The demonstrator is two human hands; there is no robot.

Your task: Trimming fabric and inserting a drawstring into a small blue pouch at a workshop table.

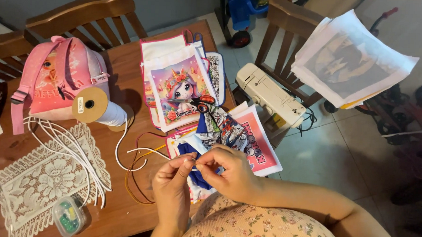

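Wooden worktop point(128, 64) carries a pink backpack point(62, 80), cord spool point(97, 107) and printed bags, while left hand point(173, 187) and right hand point(230, 173) pinch closed on blue fabric point(195, 176) at its near edge, perhaps threading a cord.

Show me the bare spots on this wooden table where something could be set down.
Bare wood shows on the wooden table between the pink backpack and the stack of printed fabric bags, and at the near edge by the white lace doily. Crowded: cords, the white cord spool and both hands, left hand, right hand.
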